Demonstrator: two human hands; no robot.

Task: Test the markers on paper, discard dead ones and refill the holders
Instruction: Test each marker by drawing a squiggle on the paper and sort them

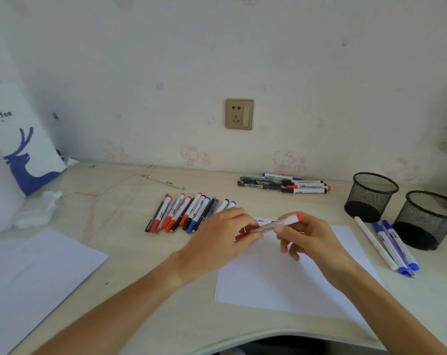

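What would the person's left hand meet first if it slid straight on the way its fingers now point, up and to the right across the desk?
The left hand already pinches the red marker that the right hand also holds, so it would meet that hand almost at once. Beyond lie the mesh holders, though depth is unclear.

bright, soft daylight | faint shadows | slight blur | wide-angle bend at edges

Both my forearms reach forward and in from the bottom corners, my hands meeting in the middle. My left hand [217, 237] lies palm down, its fingers curled to pinch one end of a marker [276, 224]. My right hand [309, 237] grips the other end between thumb and forefinger, the other fingers loosely bent beneath. My wrists are bare.
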